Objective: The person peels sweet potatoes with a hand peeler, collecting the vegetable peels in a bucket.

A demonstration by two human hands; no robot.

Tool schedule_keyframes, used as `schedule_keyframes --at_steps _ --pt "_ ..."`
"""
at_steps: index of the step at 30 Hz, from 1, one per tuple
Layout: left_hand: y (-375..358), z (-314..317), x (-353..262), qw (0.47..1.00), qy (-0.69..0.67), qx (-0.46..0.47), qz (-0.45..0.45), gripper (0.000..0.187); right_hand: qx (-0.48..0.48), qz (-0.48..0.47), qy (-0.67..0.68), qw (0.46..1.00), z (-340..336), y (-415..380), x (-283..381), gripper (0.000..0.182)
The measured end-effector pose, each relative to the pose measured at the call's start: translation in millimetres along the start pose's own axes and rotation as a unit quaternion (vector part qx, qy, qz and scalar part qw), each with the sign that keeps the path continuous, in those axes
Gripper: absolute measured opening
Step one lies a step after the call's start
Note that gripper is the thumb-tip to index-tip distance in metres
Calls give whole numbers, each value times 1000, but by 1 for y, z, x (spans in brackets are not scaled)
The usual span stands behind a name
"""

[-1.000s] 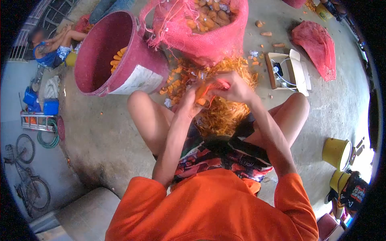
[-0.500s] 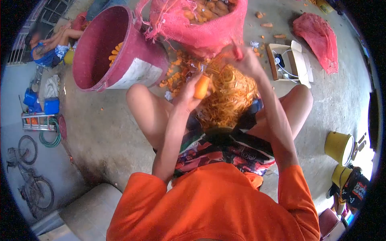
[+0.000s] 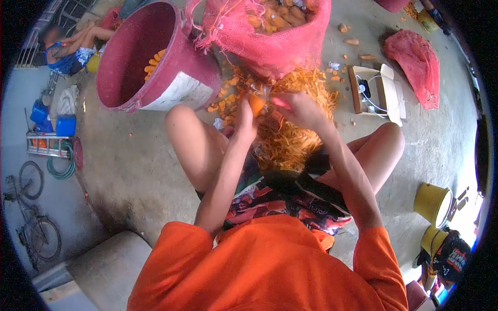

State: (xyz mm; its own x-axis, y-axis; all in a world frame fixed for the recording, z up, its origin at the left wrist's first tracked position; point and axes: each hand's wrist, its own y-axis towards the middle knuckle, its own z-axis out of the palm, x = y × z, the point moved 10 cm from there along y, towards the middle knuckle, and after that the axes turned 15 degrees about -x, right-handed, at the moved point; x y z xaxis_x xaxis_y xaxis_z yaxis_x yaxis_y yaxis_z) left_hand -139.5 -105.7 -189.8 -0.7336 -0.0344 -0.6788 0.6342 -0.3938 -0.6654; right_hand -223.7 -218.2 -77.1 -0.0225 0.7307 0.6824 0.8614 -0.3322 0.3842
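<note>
My left hand (image 3: 246, 115) is closed round an orange carrot (image 3: 257, 103), held above a heap of orange peelings (image 3: 290, 137) between my legs. Close to the carrot's right side, my right hand (image 3: 301, 108) grips a tool with a red handle (image 3: 281, 103); its working end is too blurred to make out. Beyond the hands stands a pink mesh sack (image 3: 270, 49) with unpeeled carrots (image 3: 285, 15) inside. To the left, a large tilted maroon tub (image 3: 199, 67) holds several peeled carrots (image 3: 152, 64).
An open cardboard box (image 3: 390, 98) with a white cable lies at the right, beside an empty pink sack (image 3: 415, 62). Yellow buckets (image 3: 431, 203) stand farther right. A person (image 3: 67, 54) sits at the upper left. Bicycles (image 3: 41, 228) lean at the left wall.
My right hand has moved left and down, bringing the red-handled tool close to the carrot. My left hand still holds the carrot, now more upright. The view has shifted slightly.
</note>
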Motion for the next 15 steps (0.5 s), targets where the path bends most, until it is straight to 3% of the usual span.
schedule_keyframes --at_steps 3,5,8,15 --pt "-1 2 -5 999 19 -12 42 38 -3 -14 -3 1000 15 -4 2 25" --pt "-7 -7 -18 986 65 -90 125 40 11 -5 -6 1000 18 -4 5 29" --pt "14 -19 -1 993 46 -73 85 39 18 -7 -23 1000 25 -7 6 33" --pt "4 -21 -17 985 8 -130 110 39 -3 16 -23 1000 26 -9 8 34"
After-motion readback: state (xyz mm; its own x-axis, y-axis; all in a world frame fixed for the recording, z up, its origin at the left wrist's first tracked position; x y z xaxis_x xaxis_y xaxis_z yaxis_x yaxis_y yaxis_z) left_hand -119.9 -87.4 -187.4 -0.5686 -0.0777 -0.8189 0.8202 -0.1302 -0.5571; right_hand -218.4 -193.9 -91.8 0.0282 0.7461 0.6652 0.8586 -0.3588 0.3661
